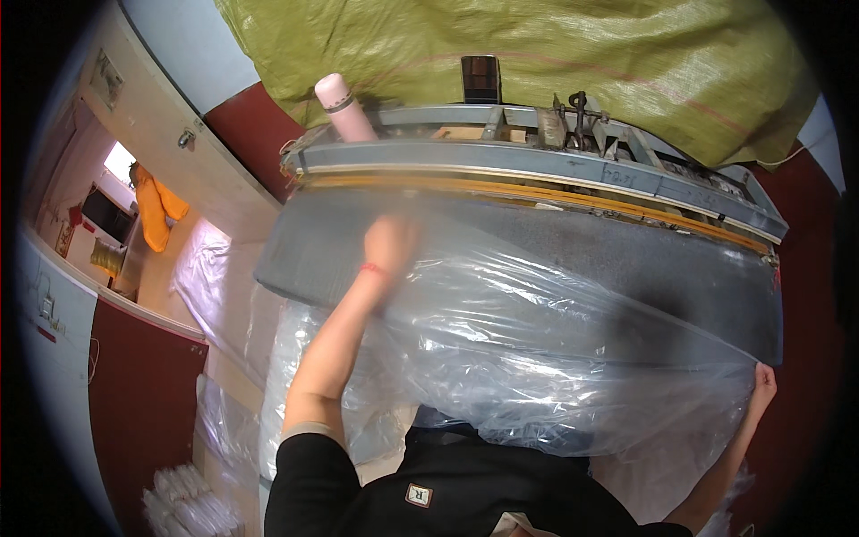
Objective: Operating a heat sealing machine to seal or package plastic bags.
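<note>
A large clear plastic sheet (501, 340) stretches over a grey padded surface (322, 233) and hangs down in shiny folds in front of my body. My left hand (389, 243), with a thin red band at its wrist, is above the left part of that surface. Motion blurs it, but it looks closed on the sheet's upper edge. At the far right, the fingers of my right hand (763, 385) pinch a corner of the same sheet by the surface's front edge. Between the two hands the sheet's edge slants taut.
Behind the surface runs a long grey metal frame (501, 159) with an orange strip and a dark clamp (580, 121). A pink bottle (344, 107) and a phone (481, 79) are near a yellow-green woven cover (582, 45). A door (170, 116) stands open at left; bundled plastic (192, 501) lies below.
</note>
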### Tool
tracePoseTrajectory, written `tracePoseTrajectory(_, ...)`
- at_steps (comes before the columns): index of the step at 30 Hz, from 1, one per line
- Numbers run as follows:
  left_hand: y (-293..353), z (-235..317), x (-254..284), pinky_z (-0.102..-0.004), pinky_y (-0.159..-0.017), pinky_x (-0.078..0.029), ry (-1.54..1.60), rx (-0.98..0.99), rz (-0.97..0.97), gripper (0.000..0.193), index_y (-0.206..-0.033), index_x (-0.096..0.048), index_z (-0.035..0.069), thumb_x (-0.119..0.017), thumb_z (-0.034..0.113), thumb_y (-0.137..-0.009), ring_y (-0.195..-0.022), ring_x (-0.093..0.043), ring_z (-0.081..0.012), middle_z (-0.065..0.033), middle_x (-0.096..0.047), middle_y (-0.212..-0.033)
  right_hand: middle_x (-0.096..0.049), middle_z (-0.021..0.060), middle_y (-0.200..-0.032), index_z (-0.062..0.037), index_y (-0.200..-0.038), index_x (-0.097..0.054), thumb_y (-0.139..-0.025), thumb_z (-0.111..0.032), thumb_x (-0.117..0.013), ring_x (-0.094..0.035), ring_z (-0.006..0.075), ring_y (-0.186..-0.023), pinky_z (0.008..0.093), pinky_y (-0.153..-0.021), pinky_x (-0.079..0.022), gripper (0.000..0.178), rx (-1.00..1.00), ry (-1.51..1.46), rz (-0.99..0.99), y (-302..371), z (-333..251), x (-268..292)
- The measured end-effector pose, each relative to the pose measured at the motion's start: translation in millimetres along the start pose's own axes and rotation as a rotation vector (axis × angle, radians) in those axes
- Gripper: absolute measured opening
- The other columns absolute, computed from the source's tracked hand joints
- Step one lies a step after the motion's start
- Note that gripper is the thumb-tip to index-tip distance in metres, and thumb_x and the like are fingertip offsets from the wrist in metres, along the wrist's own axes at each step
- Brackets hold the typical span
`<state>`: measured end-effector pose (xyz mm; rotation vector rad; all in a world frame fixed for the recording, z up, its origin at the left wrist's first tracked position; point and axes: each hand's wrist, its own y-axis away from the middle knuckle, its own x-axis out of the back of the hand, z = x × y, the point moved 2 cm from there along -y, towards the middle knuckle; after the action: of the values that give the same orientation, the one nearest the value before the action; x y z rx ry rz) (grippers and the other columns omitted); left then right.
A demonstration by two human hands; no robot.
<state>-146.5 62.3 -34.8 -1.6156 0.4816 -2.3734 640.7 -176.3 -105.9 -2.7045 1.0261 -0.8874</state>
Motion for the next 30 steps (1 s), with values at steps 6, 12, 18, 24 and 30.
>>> tracePoseTrajectory(6,-25.9,-20.6,-18.1,-0.0394,-0.065,-0.046,0.001,0.294,0.117,0.014,-0.081,-0.063,0.006,-0.060,0.019,-0.075,-0.074,-0.059,-0.0306,-0.0116,-0.062,-0.077,-0.051,-0.0045,-0.073,-0.0028,-0.080,-0.059,-0.082,-0.020,-0.059,-0.044,0.0047,-0.070,0.0179,-0.067,-0.036,0.017,-0.135,-0.071,0.049,-6.3,-25.5,-5.6)
tracePoseTrajectory(12,-33.3,-26.0,-39.6,-0.0404,-0.063,-0.043,0.183,0.119,0.424,0.014,-0.080,-0.050,0.001,-0.049,0.015,-0.082,-0.066,-0.053,-0.0356,-0.0192,-0.054,-0.068,-0.053,-0.0044,-0.072,-0.0087,-0.081,-0.063,-0.080,-0.025,-0.060,-0.047,0.0056,-0.065,0.0209,-0.057,-0.039,0.016,-0.207,-0.241,0.217,-82.9,9.2,-33.5)
tracePoseTrajectory(18,-72.3,-110.4,-43.4,-0.0330,-0.066,-0.042,0.433,0.392,0.547,0.024,-0.079,-0.050,-0.001,-0.045,0.022,-0.086,-0.068,-0.051,-0.0222,-0.0147,-0.054,-0.073,-0.054,-0.0013,-0.070,-0.0051,-0.083,-0.058,-0.082,-0.022,-0.058,-0.048,0.0080,-0.065,0.0224,-0.060,-0.040,0.017,0.096,-0.135,0.299,-156.1,-37.4,-175.7)
tracePoseTrajectory(24,-83.4,-119.7,-53.5,-0.0220,-0.050,-0.037,0.695,0.438,0.546,0.016,-0.073,-0.048,0.004,-0.056,0.016,-0.081,-0.054,-0.042,-0.0071,0.0016,-0.049,-0.059,-0.051,-0.0017,-0.065,-0.0049,-0.077,-0.052,-0.080,-0.017,-0.061,-0.044,0.0062,-0.058,0.0197,-0.056,-0.037,0.015,0.127,-0.121,0.349,-172.8,-69.4,-209.1)
tracePoseTrajectory(30,-83.2,-126.0,-43.2,-0.0219,-0.044,-0.037,0.598,0.553,0.730,0.015,-0.077,-0.044,0.004,-0.052,0.016,-0.082,-0.048,-0.043,-0.0086,-0.0011,-0.048,-0.062,-0.047,-0.0021,-0.060,-0.0071,-0.078,-0.047,-0.079,-0.013,-0.060,-0.042,0.0050,-0.050,0.0193,-0.046,-0.034,0.014,0.138,-0.208,0.353,-176.8,-71.3,-208.0)
